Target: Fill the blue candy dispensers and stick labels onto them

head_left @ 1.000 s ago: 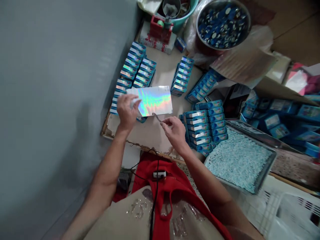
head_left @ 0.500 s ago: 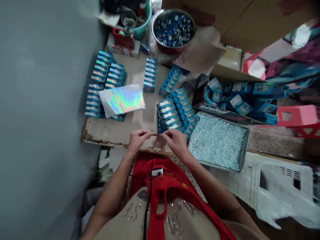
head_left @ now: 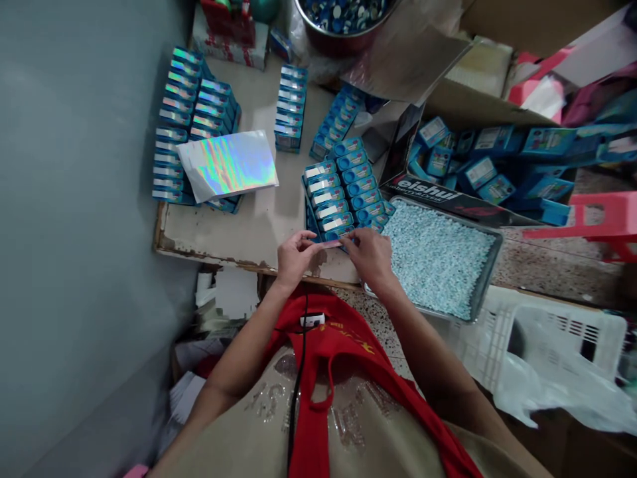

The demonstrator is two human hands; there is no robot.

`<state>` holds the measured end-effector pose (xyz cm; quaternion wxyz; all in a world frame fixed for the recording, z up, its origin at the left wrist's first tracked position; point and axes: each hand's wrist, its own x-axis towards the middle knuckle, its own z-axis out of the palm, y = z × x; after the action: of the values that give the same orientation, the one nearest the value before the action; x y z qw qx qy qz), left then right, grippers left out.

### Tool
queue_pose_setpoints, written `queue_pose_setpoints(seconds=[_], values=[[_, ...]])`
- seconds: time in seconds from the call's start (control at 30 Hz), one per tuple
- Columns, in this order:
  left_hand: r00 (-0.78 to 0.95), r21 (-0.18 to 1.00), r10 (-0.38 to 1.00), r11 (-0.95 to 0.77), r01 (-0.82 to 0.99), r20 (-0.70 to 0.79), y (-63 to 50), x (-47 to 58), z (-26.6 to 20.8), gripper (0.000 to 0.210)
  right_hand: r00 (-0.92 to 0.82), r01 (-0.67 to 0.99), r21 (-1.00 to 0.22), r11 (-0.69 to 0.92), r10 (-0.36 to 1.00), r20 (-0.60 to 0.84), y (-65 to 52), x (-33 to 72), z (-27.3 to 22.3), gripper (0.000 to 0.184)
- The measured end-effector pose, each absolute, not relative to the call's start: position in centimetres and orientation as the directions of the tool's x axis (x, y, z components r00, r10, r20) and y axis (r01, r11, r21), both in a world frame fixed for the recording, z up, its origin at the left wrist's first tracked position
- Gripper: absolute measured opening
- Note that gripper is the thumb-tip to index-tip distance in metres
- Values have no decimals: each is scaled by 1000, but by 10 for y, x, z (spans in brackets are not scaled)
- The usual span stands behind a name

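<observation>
A narrow, shiny pinkish strip (head_left: 329,244) stretches between my two hands at the front edge of the table. My left hand (head_left: 293,260) pinches its left end between thumb and finger. The right end is pinched in my right hand (head_left: 371,257). The strip is at the near end of a block of small blue boxes (head_left: 328,199), set in rows. Several of these boxes carry silvery strips across their ends. I cannot tell whether the held strip touches the nearest box. A sheet with a rainbow sheen (head_left: 229,164) lies over other blue boxes (head_left: 172,159) at the left.
A metal tray (head_left: 490,265) of pale blue pellets stands right of my right hand. Behind it, a black-printed carton (head_left: 432,192) holds loose blue boxes. A steel bowl (head_left: 343,41) of blue and white pieces sits at the back. A grey wall (head_left: 74,199) bounds the left.
Both hands have moved right and forward with the strip, up to the near end of the block of blue boxes. The camera view has also shifted.
</observation>
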<state>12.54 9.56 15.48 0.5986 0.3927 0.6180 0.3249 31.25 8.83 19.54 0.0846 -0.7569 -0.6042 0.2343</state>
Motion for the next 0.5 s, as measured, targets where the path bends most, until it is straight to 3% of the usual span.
queue_pose_setpoints(seconds=[0.5], values=[[-52, 863, 863, 504, 43, -502, 101, 142, 129, 27, 164, 882, -398, -252, 956, -241, 100, 316, 168, 26]])
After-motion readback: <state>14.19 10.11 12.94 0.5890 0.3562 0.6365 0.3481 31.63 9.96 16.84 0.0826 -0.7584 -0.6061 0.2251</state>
